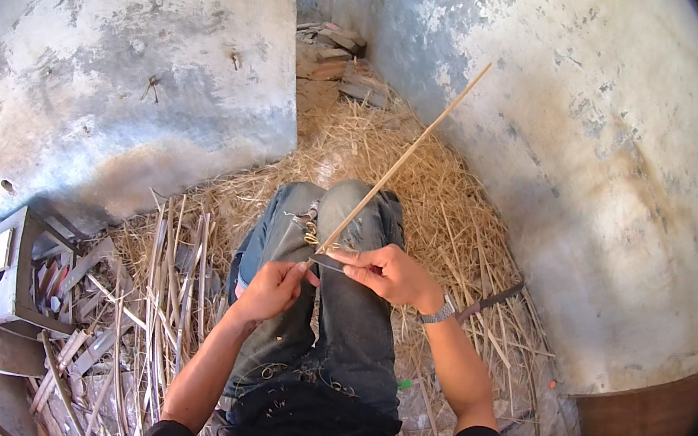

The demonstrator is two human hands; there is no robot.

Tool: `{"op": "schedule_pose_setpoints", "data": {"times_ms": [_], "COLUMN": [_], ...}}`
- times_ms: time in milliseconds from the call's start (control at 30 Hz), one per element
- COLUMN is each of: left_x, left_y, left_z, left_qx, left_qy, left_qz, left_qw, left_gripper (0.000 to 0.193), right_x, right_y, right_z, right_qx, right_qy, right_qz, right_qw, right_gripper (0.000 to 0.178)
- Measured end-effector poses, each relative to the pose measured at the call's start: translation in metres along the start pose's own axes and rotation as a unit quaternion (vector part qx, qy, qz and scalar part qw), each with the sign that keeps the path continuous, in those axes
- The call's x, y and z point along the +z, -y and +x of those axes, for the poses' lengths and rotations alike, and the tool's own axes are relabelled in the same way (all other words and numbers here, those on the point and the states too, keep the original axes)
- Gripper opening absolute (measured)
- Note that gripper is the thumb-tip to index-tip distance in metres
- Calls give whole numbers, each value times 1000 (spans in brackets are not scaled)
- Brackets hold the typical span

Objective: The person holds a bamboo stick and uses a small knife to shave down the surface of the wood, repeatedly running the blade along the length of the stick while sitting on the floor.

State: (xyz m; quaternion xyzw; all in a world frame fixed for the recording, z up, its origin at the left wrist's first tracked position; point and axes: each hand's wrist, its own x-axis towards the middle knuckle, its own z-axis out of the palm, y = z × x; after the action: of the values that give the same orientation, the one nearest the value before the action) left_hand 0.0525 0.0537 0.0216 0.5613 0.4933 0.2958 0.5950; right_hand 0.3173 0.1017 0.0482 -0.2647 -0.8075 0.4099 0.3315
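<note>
My left hand (272, 291) is closed, its thumb and fingers pinching the lower end of a long, thin bamboo strip (404, 157). The strip slants up and to the right, past my knees. In my right hand (390, 274) is a small knife with a dark, flat blade (328, 262), which lies against the strip just above my left fingertips. Its handle is hidden in my grip. Both hands are close together over my thighs in worn jeans (353, 323). Thin curled shavings (311, 227) cling to the jeans at the knees.
Straw-like shavings (446, 204) cover the floor ahead. Long split strips (177, 271) are heaped at the left beside a wooden frame (12, 264). A dark bar-like object (496, 299) lies at the right. Broken bricks and wood (338, 55) fill the corner between stained walls (600, 162).
</note>
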Motion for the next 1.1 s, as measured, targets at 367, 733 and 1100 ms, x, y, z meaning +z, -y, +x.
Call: {"op": "schedule_pose_setpoints", "data": {"times_ms": [367, 733, 1100], "left_x": [-2, -64, -55], "left_y": [19, 54, 70], "left_z": [-24, -183, -147], "left_qx": [99, 4, -161], "left_qy": [-48, -193, -4], "left_qz": [92, 268, -240], "left_qw": [990, 944, 957], "left_gripper": [38, 24, 46], "right_x": [-30, -43, -12], "right_y": [-33, -63, -49], "right_z": [31, 26, 30], "right_qx": [83, 92, 2], "right_qy": [-284, -320, -255], "right_qz": [-264, -291, -232], "right_qw": [918, 897, 939], "right_gripper": [36, 37, 44]}}
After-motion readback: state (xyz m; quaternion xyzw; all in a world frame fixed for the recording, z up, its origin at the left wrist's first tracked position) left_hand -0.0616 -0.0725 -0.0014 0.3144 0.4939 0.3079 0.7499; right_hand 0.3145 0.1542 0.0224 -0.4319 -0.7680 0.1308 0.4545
